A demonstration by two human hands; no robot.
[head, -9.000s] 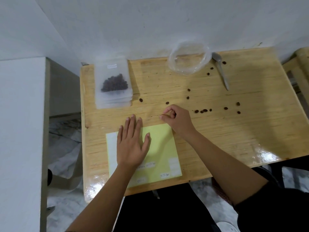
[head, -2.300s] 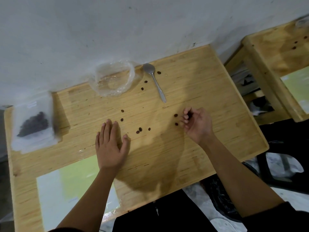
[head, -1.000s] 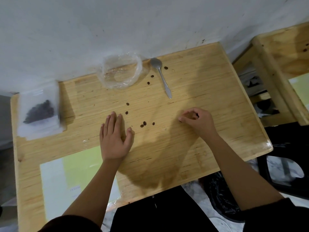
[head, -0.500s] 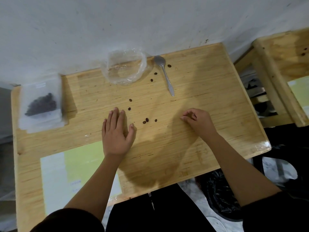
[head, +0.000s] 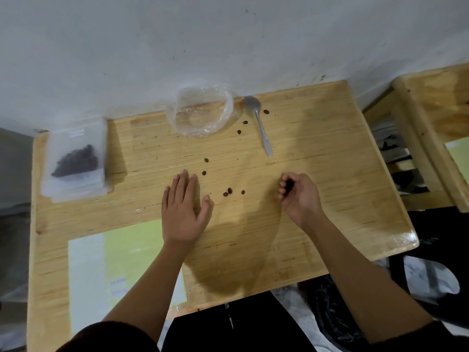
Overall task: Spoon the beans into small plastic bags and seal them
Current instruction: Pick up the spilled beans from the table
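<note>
**A:** What's different from a couple of seconds back?

**B:** Two beans lay just by the right hand [head: 303,196] then, and they are off the table [head: 342,199] now. That hand has turned up a little. Its fingers [head: 281,193] are curled narrow round something dark, which I take to be those beans [head: 289,184].

**A:** And the other hand?

**B:** The left hand [head: 184,212] hasn't stirred. It lies flat on the table, fingers straight and close together, holding nothing.

**A:** Where's the rest of the spill?

**B:** Three loose beans [head: 230,191] lie between the hands, and two more lie just beyond the left fingertips. Three more are near the spoon [head: 261,128], which lies untouched at the far side. Just left of the spoon is the clear bag [head: 203,115], its mouth open, and it looks empty. The stack of filled bags [head: 76,163] sits at the far left corner.

**A:** So what does that mean for the job?

**B:** The right part of the table has no strays left, so the hand-picking seems to be working leftward. I'd judge the next move is either the three in the middle or tipping the handful into the open bag. Nothing is being spooned or sealed at this point.

**A:** Any risk?

**B:** A loosely cupped hand could drop what it holds when it reaches for more.
</note>
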